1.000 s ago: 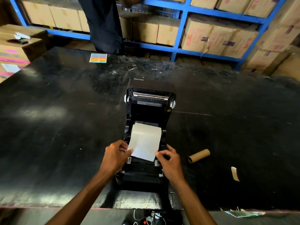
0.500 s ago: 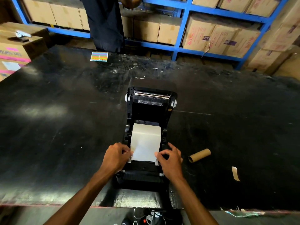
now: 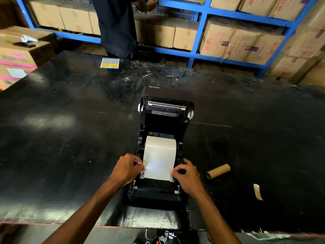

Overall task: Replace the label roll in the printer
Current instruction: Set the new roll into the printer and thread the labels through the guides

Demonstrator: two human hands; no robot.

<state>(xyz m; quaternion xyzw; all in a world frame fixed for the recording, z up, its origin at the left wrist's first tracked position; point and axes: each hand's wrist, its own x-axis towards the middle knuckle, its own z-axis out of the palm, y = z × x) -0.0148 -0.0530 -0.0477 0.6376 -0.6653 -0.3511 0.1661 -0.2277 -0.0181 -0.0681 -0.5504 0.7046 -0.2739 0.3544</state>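
Observation:
A black label printer [image 3: 165, 120] stands on the black table [image 3: 70, 138] with its lid tipped back. A white label strip [image 3: 159, 157] runs from the roll bay toward me and lies flat between the paper guides. My left hand [image 3: 127, 167] pinches the strip's left edge by the left guide. My right hand [image 3: 187, 175] holds the right edge at the right guide. The roll itself is hidden under the paper. An empty brown cardboard core [image 3: 218, 171] lies on the table to the right of the printer.
A torn scrap of backing paper [image 3: 257, 191] lies right of the core. A coloured sticker sheet [image 3: 110, 63] sits at the table's far edge, where a person in dark clothes [image 3: 117, 27] stands at blue shelving [image 3: 200, 29] full of cartons. Boxes [image 3: 15, 59] stack at the left. Cables [image 3: 158, 238] hang below the near edge.
The strip was skewed and lifted; both hands have pulled it straight and laid it square between the guides. My head has leaned slightly closer.

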